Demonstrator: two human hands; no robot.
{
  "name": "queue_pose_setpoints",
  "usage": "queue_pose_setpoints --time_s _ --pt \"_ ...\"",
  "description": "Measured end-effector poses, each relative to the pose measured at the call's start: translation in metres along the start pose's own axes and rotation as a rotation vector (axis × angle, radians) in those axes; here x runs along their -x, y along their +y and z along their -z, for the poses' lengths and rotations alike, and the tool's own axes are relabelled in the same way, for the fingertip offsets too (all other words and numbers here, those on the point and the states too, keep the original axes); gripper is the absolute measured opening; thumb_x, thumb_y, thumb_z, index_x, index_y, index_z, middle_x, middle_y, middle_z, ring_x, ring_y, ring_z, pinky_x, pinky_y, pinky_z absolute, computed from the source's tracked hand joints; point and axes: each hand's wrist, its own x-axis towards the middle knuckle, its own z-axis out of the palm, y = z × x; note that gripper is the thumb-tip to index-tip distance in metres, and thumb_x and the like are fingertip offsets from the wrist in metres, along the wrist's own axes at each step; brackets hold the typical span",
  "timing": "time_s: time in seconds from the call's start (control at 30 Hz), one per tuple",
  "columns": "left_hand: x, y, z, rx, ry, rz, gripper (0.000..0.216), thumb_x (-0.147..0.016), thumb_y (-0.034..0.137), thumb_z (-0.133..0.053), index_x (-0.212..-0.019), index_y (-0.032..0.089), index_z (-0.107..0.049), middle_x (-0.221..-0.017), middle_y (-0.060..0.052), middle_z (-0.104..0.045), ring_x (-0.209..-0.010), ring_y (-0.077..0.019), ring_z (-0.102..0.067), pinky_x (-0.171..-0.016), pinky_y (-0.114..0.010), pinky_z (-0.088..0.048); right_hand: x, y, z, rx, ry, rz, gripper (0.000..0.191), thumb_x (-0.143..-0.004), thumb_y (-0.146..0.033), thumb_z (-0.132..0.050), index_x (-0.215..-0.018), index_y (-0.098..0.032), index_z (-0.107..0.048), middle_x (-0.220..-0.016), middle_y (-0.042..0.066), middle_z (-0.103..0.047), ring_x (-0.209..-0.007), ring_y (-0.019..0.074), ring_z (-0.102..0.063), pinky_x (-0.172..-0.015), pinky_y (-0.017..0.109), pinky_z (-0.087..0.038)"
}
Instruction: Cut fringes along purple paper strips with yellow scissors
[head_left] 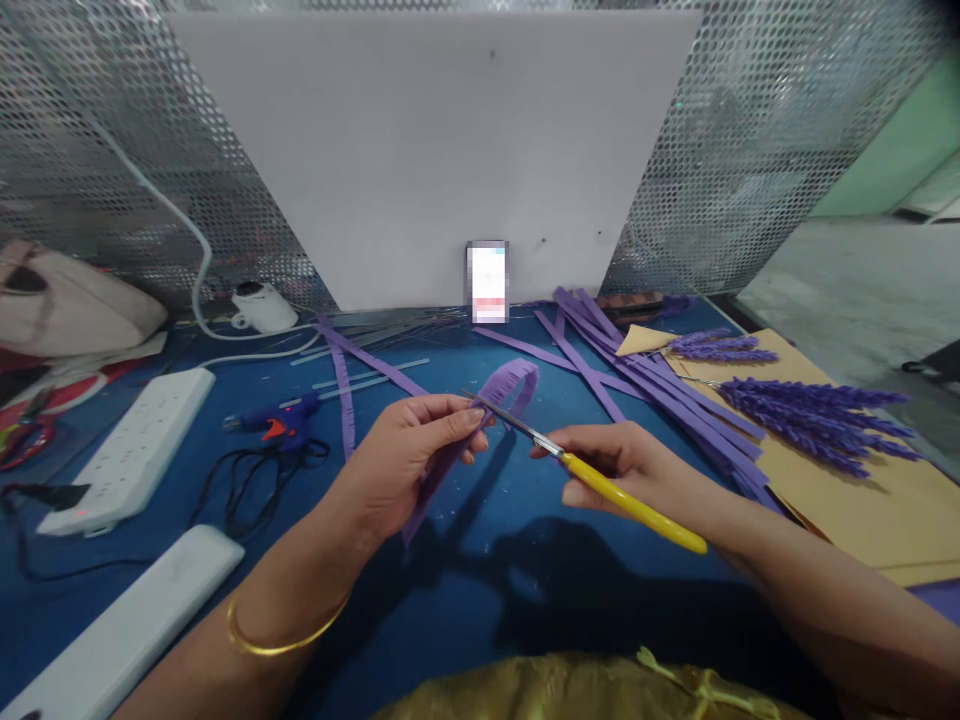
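My left hand (pixel 409 450) pinches a purple paper strip (pixel 517 378) between thumb and fingers. One end of the strip curls up in a loop with a fringed edge, and the other hangs below the hand. In my right hand (pixel 622 462) is a pair of scissors (pixel 630 503) with a yellow handle. Their metal blades meet the strip's edge right beside my left thumb. How far the blades are apart is too fine to tell. Both hands are above the blue table (pixel 525 590).
Purple strips (pixel 675 410) and lavender stems (pixel 810 410) on brown paper (pixel 862 520) lie at right. At left are a blue glue gun (pixel 289 422), white power strips (pixel 131 450), red-handled scissors (pixel 30 435) and cables. A lit phone (pixel 489 285) leans against the white board (pixel 442 150).
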Motion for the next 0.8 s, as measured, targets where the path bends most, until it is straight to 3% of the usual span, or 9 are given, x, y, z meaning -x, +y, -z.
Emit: queue_pose_setpoints --time_s 0.33,0.6,0.8 --pt "0.0008 -0.0025 -0.0030 -0.069 0.091 -0.121 0.012 -0.068 0.026 -0.085 -0.074 0.018 -0.079 -0.064 -0.001 -0.074 -0.059 -0.0108 -0.064 -0.059 -0.018 -0.050 -0.0008 0.0026 -0.0039 0.148 0.100 0.034 0.036 -0.084 -0.054 -0.071 -0.092 -0.018 -0.071 -0.081 0.002 -0.064 -0.068 0.0161 -0.052 -0.058 0.025 -0.042" --pt "0.0018 -0.0022 -0.0039 -0.087 0.142 -0.176 0.017 -0.065 0.029 -0.087 -0.075 0.018 -0.079 -0.065 0.000 -0.072 -0.058 -0.0111 -0.060 -0.058 -0.020 -0.048 0.0011 0.0006 -0.0039 0.496 0.203 0.097 0.041 -0.082 -0.052 -0.074 -0.106 -0.020 -0.070 -0.073 -0.001 -0.057 -0.063 0.0144 -0.048 -0.056 0.024 -0.039" --pt "0.0033 -0.0013 -0.0035 -0.088 0.140 -0.184 0.017 -0.065 0.031 -0.086 -0.075 0.018 -0.079 -0.064 0.000 -0.071 -0.058 -0.0107 -0.059 -0.058 -0.020 -0.048 0.0020 -0.0005 -0.0038 0.544 0.205 0.140 0.048 -0.084 -0.055 -0.071 -0.115 -0.018 -0.069 -0.075 0.001 -0.060 -0.064 0.0150 -0.050 -0.057 0.024 -0.037"
